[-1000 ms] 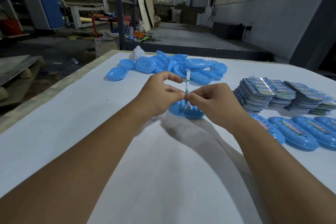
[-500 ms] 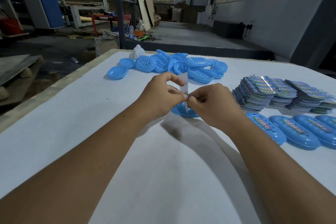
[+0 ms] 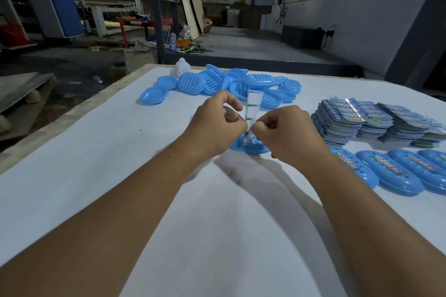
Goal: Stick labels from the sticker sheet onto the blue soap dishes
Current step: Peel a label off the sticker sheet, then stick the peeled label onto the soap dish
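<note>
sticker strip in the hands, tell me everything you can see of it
The sticker strip is a narrow, thin, paper-like piece, mostly white on the side shown, with small green marks along its left edge and colourful print at its lower end. It stands roughly upright above the blue soap dish on the table. The left hand and the right hand pinch it low down from either side; its top stands free.

glossy blue plastic soap dishes (image 3: 217, 82), matt white table covering (image 3: 120, 152), shiny label stacks (image 3: 350, 118)
</note>
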Available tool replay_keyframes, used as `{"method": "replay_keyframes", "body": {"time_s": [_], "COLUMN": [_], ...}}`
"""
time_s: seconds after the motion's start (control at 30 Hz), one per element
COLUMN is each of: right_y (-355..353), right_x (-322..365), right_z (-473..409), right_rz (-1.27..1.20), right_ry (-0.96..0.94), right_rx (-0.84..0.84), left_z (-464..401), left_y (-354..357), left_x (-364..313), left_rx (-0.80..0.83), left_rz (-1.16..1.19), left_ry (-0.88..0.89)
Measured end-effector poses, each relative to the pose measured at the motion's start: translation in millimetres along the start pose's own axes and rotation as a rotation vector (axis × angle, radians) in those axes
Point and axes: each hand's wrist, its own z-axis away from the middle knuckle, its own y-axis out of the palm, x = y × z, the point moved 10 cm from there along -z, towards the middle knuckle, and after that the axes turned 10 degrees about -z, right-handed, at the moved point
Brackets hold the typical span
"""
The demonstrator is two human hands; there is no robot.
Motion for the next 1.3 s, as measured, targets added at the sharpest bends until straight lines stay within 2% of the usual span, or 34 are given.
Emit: {"method": "replay_keyframes", "body": {"time_s": [0.37, 0.47, 0.63, 0.7, 0.73, 0.8, 0.87, 0.93, 1.07, 1.3], "right_y": [-10, -12, -8, -8, -8, -7, -6, -5, -5, 1], "right_x": [-40, -45, -42, -39, -38, -36, -32, -28, -20, -11], "right_z": [-10, -11, -9, -8, -7, -6, -6, -5, -4, -2], "right_rz": [-0.163, -0.205, -0.166, -0.162, -0.160, -0.149, -0.136, -0.129, -0.141, -0.111], "right_ry": [0.184, 0.207, 0.218, 0.215, 0.212, 0.201, 0.185, 0.167, 0.137, 0.065], "right_rx": [-0.050, -0.069, -0.046, -0.048, -0.049, -0.049, -0.048, -0.051, -0.048, 0.004], "left_z": [-14, -12, -7, -9, -10, -8, -5, -1, 2, 4], "left_y": [-21, -29, -25, -27, -29, -30, -21, -5, 13, 18], "left_x": [51, 61, 69, 57, 46, 24, 11, 1, 2, 9], "left_rx": [-0.057, -0.066, 0.085, 0.041, -0.021, -0.120, -0.086, -0.011, 0.066, 0.074], "left_rz": [-0.203, -0.432, -0.949, -1.065, -1.044, -0.748, -0.323, -0.116, -0.010, 0.007], "left_ry": [-0.295, -0.312, -0.279, -0.219, -0.171, -0.072, -0.048, -0.027, -0.031, -0.072]}}
